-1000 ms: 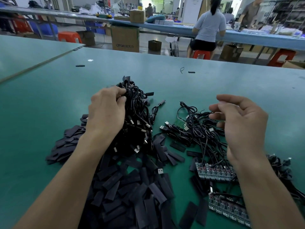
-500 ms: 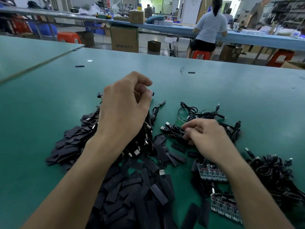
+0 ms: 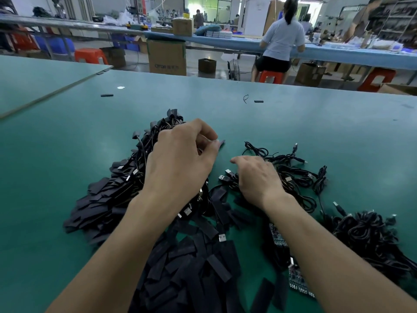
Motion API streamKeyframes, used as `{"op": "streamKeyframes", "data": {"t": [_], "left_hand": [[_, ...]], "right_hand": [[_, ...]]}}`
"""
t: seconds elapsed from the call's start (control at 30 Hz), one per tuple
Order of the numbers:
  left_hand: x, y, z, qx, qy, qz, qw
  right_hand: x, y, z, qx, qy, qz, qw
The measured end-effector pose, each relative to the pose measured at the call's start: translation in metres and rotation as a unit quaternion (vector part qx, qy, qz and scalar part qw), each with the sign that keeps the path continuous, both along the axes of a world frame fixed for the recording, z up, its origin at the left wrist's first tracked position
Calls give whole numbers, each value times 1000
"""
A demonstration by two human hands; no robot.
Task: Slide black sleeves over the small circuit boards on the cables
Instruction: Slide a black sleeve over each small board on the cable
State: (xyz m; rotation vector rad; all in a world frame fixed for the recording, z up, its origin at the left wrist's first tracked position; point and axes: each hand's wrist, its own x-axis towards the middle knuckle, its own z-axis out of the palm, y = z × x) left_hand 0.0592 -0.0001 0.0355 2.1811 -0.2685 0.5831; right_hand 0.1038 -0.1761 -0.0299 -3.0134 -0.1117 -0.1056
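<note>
Black sleeves [image 3: 194,263] lie heaped at the tabletop's [image 3: 56,154] near edge, between our arms. Our left hand [image 3: 180,163] hangs over a cable heap [image 3: 144,152], fingers curled, pinching what looks like one sleeve [image 3: 222,142]. Our right hand [image 3: 257,179] rests palm down, fingers relaxed, on loose cables [image 3: 295,177]. Boards [image 3: 278,239] lie beside the right forearm.

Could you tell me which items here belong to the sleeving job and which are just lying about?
Job: black sleeves, cables, circuit boards.
Lying about: stray black piece, wire loop, cardboard box, red stool.
</note>
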Motion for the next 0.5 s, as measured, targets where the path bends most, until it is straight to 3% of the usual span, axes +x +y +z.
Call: {"op": "streamKeyframes", "data": {"t": [0.1,0.2,0.33,0.5], "left_hand": [[1,1,-1,-1,4,0,1000],[1,2,-1,-2,3,1,1000],[2,3,-2,-7,1,2,1000],[2,3,-4,-3,3,-1,1000]], "right_hand": [[14,0,0,-62,90,-34,993],[23,1,7,-61,131,-63,988],[24,-2,12,-11,32,-80,996],[11,-8,28,147,-112,-77,980]]}}
